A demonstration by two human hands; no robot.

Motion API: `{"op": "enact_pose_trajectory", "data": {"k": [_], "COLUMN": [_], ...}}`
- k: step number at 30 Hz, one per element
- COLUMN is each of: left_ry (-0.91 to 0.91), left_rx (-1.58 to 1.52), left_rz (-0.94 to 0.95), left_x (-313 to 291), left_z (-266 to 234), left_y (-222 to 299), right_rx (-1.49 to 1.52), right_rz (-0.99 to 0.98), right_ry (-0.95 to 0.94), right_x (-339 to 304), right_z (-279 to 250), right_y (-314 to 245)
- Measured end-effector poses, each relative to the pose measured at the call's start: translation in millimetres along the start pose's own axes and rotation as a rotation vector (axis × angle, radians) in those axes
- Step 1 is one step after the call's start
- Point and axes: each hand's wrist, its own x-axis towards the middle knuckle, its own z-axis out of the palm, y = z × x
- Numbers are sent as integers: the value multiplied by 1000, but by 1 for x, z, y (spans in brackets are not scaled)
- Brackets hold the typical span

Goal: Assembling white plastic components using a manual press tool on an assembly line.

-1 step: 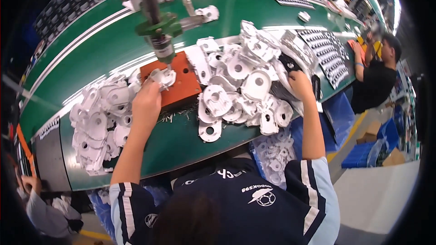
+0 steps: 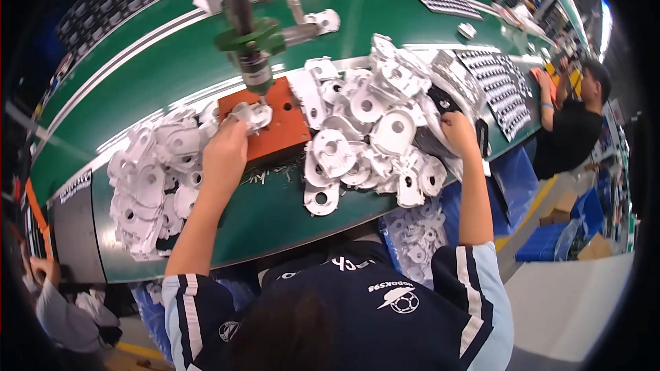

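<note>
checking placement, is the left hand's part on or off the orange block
On, apparently: gripped by the left hand, the white part overlaps the orange block.

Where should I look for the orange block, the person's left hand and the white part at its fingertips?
Orange block (image 2: 281, 130), head view: bare top face.
Left hand (image 2: 227, 147), head view: its middle.
White part (image 2: 260, 117), head view: right end.

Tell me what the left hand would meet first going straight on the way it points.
Beyond the white part it holds at the orange block, the left hand would probably meet the machine spindle first, though depth is unclear.
</note>
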Motion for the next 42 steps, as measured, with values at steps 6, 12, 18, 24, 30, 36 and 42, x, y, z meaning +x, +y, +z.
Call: {"op": "enact_pose_trajectory", "data": {"k": [6, 12, 18, 24, 30, 36, 42], "left_ry": [90, 114, 204, 60, 56, 96, 96], "left_rx": [155, 135, 106, 11, 89, 128, 97], "left_rz": [158, 230, 240, 219, 281, 241, 204], "left_x": [5, 7, 5, 2, -4, -9, -9], "left_z": [21, 28, 38, 34, 29, 38, 39], "left_y": [-13, -14, -21, -28, -19, -16, -14], "right_rx": [204, 267, 289, 180, 249, 443, 768], "right_rz": [15, 56, 118, 73, 10, 155, -71], "right_ry": [-89, -134, -182, -169, -114, -98, 40], "right_x": [2, -11, -4, 4, 5, 4, 13], "right_z": [-11, -15, -21, -15, -10, -26, -66], "right_y": [0, 6, -5, -9, 10, 12, -116]}}
